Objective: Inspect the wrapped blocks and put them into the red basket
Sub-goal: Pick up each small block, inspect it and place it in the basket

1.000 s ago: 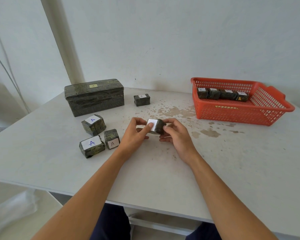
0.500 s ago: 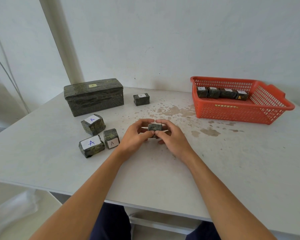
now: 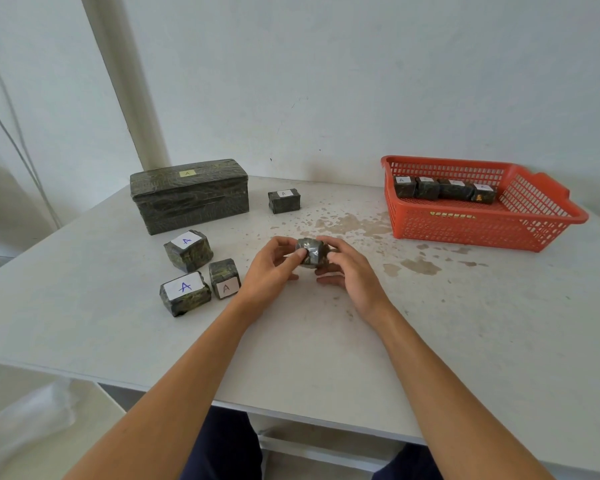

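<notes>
Fingertips (image 3: pixel 300 253) round wrapped block (image 3: pixel 313 255) — middle of table (image 3: pixel 291 344)

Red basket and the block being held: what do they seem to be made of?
Red basket: most likely moulded plastic, matte, judging by its uniform colour and fine lattice walls. Held block: core hidden; wrapped in dark, glossy film or tape, going by the wrinkles and bright glints. The left hand and right hand both grip it.
</notes>
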